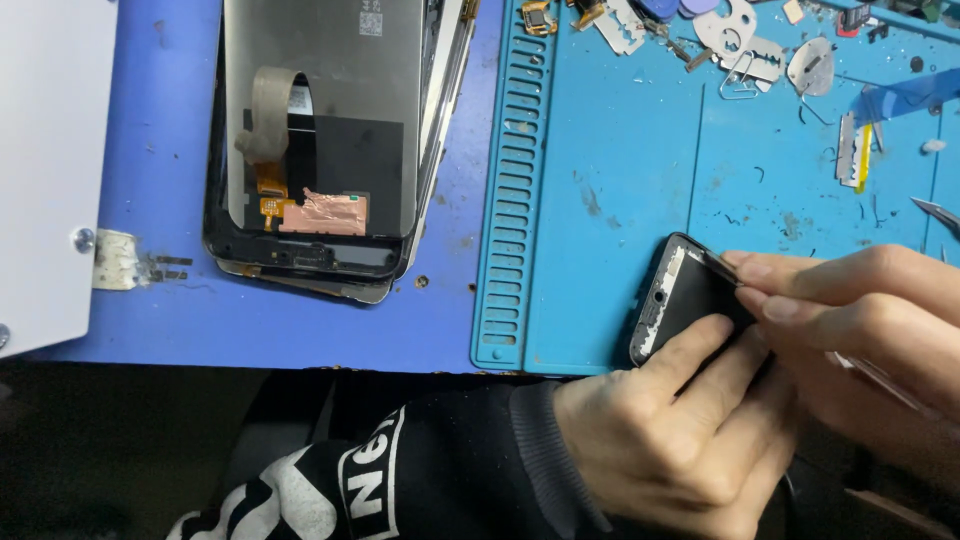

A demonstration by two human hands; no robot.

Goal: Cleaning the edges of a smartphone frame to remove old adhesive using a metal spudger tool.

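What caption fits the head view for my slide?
Left hand steadies a dark phone frame on the blue mat while the right hand works tweezers at its edge.

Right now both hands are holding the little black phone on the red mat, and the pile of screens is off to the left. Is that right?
Not quite: the mat is blue, not red. The head view shows it. The rest holds: the left hand and right hand are on the black phone, and the pile of screens lies to the left.
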